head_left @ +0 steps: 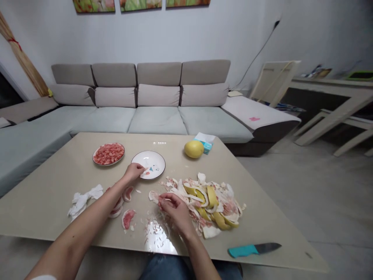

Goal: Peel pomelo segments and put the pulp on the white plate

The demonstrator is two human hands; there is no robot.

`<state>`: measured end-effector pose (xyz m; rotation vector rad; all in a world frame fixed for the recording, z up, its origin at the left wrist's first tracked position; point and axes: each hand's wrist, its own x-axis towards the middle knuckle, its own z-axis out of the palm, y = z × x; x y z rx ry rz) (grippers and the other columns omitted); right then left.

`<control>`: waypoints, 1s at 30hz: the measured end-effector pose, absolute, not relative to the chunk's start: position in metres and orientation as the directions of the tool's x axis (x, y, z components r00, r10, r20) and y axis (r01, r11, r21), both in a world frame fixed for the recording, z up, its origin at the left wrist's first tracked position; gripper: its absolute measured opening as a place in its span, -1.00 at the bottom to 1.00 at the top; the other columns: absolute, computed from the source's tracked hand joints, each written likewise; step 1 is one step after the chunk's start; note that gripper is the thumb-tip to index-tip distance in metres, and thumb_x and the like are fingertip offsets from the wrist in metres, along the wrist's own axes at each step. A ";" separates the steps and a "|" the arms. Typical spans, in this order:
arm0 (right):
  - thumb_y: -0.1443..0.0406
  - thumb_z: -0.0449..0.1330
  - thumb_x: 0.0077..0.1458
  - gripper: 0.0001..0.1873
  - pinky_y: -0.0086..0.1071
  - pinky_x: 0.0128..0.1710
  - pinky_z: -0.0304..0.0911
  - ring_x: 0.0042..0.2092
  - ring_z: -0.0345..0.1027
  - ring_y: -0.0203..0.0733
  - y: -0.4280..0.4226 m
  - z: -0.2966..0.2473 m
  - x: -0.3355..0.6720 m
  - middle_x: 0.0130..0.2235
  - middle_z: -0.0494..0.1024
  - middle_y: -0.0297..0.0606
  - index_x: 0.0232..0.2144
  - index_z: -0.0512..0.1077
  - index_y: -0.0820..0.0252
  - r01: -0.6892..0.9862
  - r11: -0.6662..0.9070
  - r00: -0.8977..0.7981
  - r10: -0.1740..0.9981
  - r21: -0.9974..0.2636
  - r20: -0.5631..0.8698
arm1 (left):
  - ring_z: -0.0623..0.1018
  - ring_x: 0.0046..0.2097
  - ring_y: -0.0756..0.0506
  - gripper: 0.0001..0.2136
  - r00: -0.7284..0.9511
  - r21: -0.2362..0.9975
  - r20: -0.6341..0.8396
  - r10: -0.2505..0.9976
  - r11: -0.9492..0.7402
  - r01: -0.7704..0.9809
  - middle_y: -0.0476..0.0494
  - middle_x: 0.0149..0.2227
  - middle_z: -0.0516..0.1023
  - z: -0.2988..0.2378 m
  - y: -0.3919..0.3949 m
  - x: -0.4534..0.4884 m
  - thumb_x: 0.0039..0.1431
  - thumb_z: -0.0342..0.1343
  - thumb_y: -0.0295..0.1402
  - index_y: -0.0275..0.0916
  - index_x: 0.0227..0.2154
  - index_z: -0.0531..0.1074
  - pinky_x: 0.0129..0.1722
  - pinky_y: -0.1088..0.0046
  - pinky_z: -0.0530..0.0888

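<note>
Peels (212, 196) on the table (259, 217), between the knife (253, 249) and the pomelo (194, 149)

Soft, even light leaves glare on the tabletop (175, 157); the view's edges look stretched.

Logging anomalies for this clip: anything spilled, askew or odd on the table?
Mostly mess: peel and membrane scraps lie heaped straight on the tabletop beside the right hand, with small bits strewn near the person's edge. The knife also lies close to that edge, blade bare, an awkward spot.
</note>
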<state>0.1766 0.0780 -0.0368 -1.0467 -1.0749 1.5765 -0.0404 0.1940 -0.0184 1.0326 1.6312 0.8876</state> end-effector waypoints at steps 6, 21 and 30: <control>0.09 0.35 -0.09 -0.65 -0.39 -0.40 0.31 -0.43 0.44 -0.19 0.078 -0.039 0.178 -0.46 0.58 -0.24 -0.34 0.49 0.23 -0.101 -0.116 -0.161 0.982 -0.988 -0.099 | 0.55 -0.17 -0.11 -0.73 -0.162 0.925 -0.368 0.916 0.379 0.038 -0.18 -0.09 0.51 -0.015 0.177 -0.056 0.26 0.09 -0.26 -0.29 -0.05 0.41 -0.21 0.24 0.53; 0.23 0.15 0.25 -0.75 -0.14 -0.07 0.37 -0.06 0.41 -0.12 0.192 -0.042 0.115 0.00 0.46 -0.16 -0.05 0.41 0.19 0.570 0.278 -0.222 0.958 -0.773 0.181 | 0.42 0.18 -0.28 -0.46 0.118 0.658 -0.407 0.906 0.381 -0.650 -0.32 0.09 0.50 -0.038 -0.048 -0.051 -0.06 0.38 -0.42 -0.23 0.04 0.43 0.18 0.23 0.32; 0.24 0.12 0.23 -0.78 -0.16 -0.01 0.31 -0.11 0.44 -0.07 0.160 -0.021 0.139 -0.18 0.58 -0.14 -0.27 0.51 0.24 0.517 0.311 -0.177 0.950 -0.798 0.256 | 0.49 0.09 -0.38 -0.33 0.004 0.885 -0.236 0.972 0.217 -0.412 -0.34 0.23 0.33 -0.033 -0.040 -0.056 -0.10 0.39 -0.17 0.03 0.10 0.28 -0.04 0.10 0.46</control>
